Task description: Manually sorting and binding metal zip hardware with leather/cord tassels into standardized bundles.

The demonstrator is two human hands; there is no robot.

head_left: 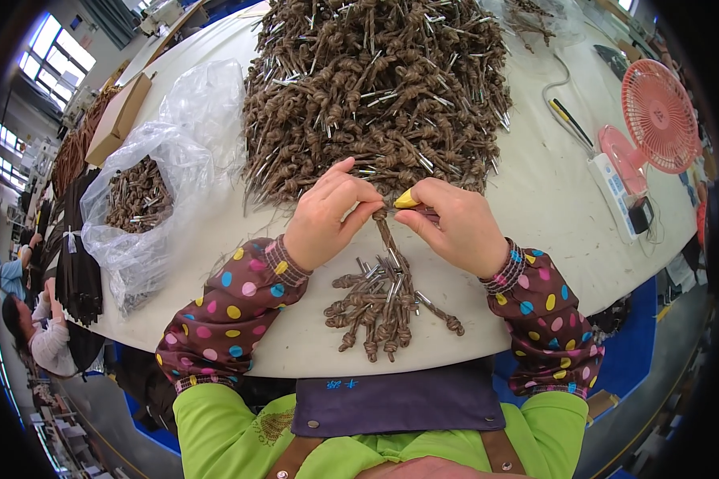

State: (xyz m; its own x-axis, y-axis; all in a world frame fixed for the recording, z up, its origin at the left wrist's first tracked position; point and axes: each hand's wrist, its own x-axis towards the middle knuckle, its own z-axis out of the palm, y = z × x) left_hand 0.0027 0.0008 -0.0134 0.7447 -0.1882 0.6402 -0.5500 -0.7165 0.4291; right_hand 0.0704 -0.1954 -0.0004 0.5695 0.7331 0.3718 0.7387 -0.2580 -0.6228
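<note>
My left hand (327, 214) pinches the top of a short brown knotted cord (387, 233) between thumb and forefinger. The cord hangs down from its knot, and its lower part overlaps a small pile of similar knotted cords (383, 315) with silvery tips. Close beside the knot, my right hand (458, 223) is closed, with a yellow wrap (405, 199) on one fingertip. A dark reddish thing (428, 214) shows between its fingers, mostly hidden. Just beyond both hands rises a large heap of brown knotted cords (375, 96) with metal tips.
On the left of the white table (535, 231) lie a clear plastic bag (188, 164) of knotted cords and a cardboard box (118, 120). To the right stand a pink fan (657, 116), a white power strip (611, 195) and a pen (569, 117). Other people sit at far left.
</note>
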